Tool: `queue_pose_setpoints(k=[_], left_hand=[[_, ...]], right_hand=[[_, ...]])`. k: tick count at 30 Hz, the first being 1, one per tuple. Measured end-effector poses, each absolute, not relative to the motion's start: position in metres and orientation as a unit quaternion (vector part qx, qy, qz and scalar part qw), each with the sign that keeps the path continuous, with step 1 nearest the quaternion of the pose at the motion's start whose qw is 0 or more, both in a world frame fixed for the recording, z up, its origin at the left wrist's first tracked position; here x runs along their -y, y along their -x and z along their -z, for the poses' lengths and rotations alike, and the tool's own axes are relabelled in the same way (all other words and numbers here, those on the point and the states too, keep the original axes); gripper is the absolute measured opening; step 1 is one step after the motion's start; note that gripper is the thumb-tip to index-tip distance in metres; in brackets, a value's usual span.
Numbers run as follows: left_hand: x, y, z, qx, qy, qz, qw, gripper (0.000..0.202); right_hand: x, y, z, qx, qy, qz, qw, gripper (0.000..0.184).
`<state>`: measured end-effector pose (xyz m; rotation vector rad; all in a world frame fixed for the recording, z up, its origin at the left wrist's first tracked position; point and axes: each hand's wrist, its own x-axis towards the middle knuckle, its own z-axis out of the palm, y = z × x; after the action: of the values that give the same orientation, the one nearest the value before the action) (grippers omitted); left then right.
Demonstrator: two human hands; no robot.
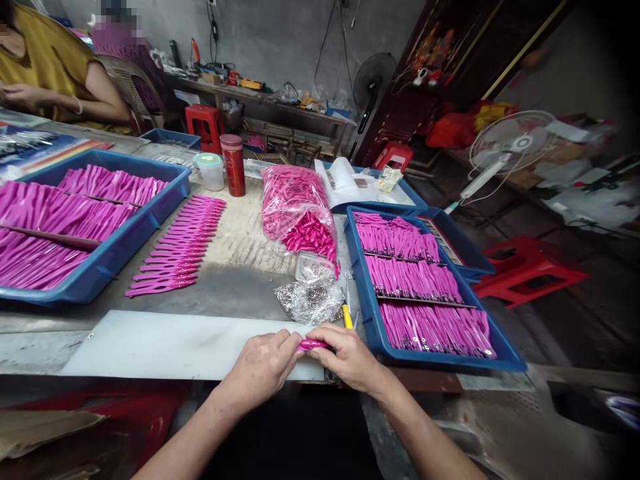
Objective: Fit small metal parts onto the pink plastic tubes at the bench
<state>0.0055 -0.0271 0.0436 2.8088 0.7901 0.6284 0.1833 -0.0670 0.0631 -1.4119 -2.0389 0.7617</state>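
A small glossy magenta plastic piece [313, 344] is pinched between my two hands over the front edge of the table. The fingers of my left hand [264, 365] close around its left end and hide it. On its right end, the thumb and fingers of my right hand [349, 353] are pressed together. Beneath and to the left lies a pale translucent mat [175, 343]. Just beyond my hands are a crumpled clear plastic bag of small metal parts [317, 300] and a yellow-handled tool [347, 317]. Farther back, a clear bag [295, 193] holds many glossy magenta pieces.
A blue tray [380, 327] of upright magenta strips stands at right; another blue tray [113, 267] stands at left. Between them lies a row of magenta pieces [177, 247]. Behind are a red bottle [233, 167] and a lidded tub [211, 175]. A co-worker [60, 73] sits far left.
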Motion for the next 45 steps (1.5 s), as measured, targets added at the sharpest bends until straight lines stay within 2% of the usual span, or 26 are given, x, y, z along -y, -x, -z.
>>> queue_pose_setpoints(k=[17,36,41,45], left_hand=[[0.028,-0.006,-0.051,-0.252,-0.947,-0.186,0.068,0.02],[0.023,-0.005,-0.04,-0.275,-0.938,-0.203,0.055,0.018],[0.015,-0.005,-0.028,-0.299,-0.93,-0.213,0.03,0.022],[0.01,-0.007,-0.017,-0.304,-0.928,-0.216,0.011,0.023]], right_hand=[[0.069,-0.182,-0.058,0.767,0.498,-0.275,0.297,0.019],[0.061,-0.192,-0.062,0.744,0.536,-0.291,0.272,0.023],[0.045,-0.203,-0.064,0.696,0.617,-0.205,0.304,0.019],[0.026,-0.202,-0.063,0.705,0.65,-0.136,0.249,0.019]])
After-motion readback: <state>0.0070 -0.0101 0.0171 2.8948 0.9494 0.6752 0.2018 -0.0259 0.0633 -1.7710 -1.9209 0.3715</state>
